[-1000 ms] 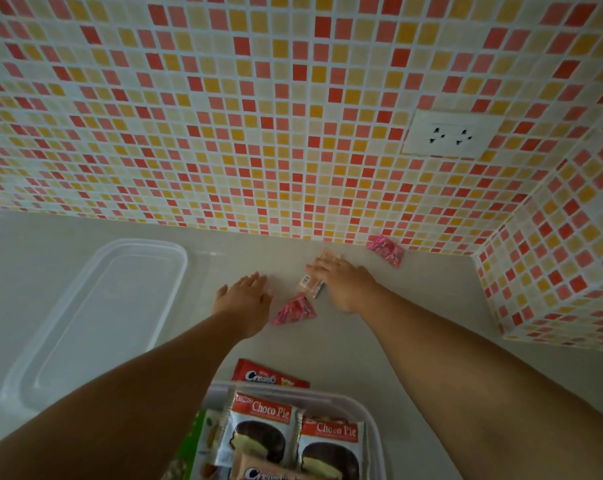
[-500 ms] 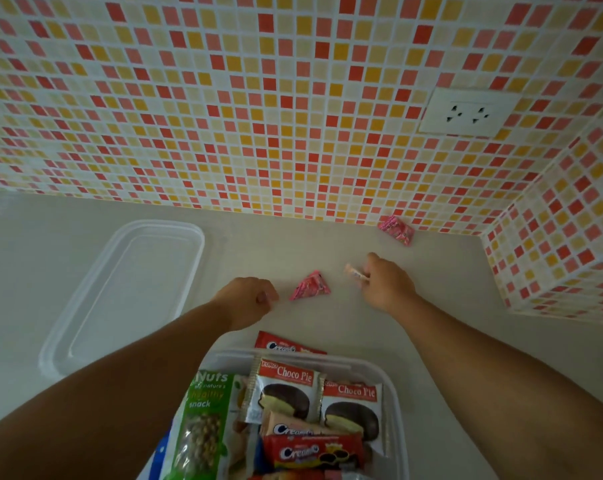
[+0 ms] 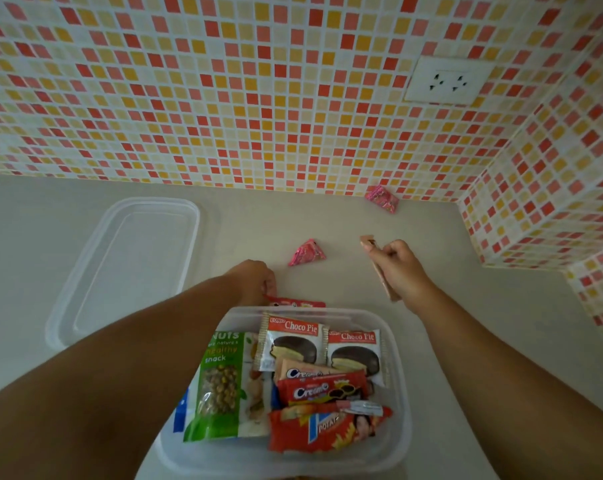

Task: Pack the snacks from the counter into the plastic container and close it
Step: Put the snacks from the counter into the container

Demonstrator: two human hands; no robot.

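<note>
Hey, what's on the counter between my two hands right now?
In the head view, one pink triangular snack packet lies on the counter between the left hand and right hand, touching neither. Otherwise the stretch is bare.

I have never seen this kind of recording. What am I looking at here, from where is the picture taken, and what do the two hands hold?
There is no machine: a person wears a wide-angle camera on the head, so you look forward and down along both arms. The right hand holds a slim tan snack stick. The left hand is closed at a red packet lying just behind the plastic container, which already holds Choco Pie packs, a green nuts bag and other snacks. On the counter lie two pink candies, one in the middle and one by the tiled wall. The clear lid lies to the left, so the container is still open.
</note>
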